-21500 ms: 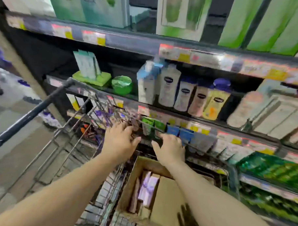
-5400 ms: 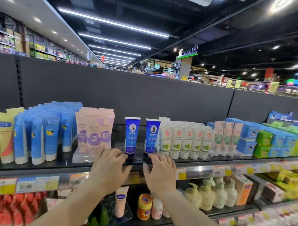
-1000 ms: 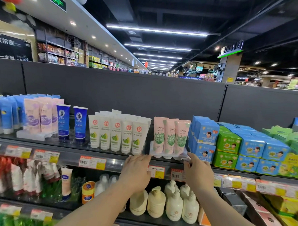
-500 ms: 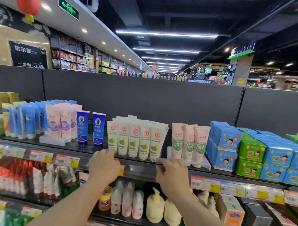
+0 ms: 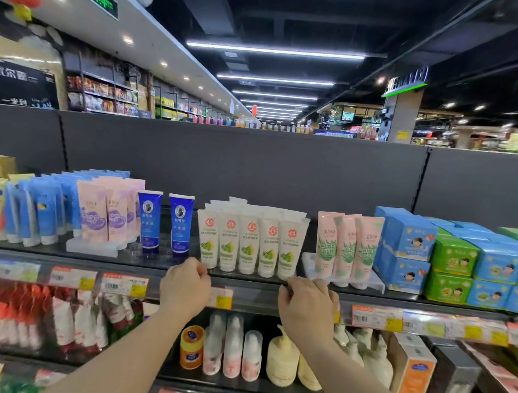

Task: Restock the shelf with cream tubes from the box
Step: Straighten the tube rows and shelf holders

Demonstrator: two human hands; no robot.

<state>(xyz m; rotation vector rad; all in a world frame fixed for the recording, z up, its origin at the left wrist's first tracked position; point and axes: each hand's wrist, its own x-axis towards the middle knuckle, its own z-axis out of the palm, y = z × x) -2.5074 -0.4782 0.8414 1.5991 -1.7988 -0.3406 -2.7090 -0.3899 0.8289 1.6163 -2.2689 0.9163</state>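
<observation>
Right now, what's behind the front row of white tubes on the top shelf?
More white tubes stand behind; their flat top ends show above the front five. How many rows deep they go is hidden. Behind everything is the grey back panel.

- Above the left hand (image 5: 185, 285): two deep-blue tubes (image 5: 164, 223), white portrait badge on each.
- Between the hands, up top: white tubes (image 5: 249, 245) with red round seals and green-yellow fruit prints.
- Above the right hand (image 5: 307, 308): pink tubes (image 5: 347, 244) with green leaf pattern.
- Right of that hand: sky-blue and bright-green boxes (image 5: 454, 258).
- Far left of the left hand: pale-pink tubes (image 5: 108, 216) with purple blotches, then light-blue tubes (image 5: 43, 213).
- Below the hands: cream pump bottles (image 5: 283, 360), an orange jar (image 5: 192, 346).
</observation>
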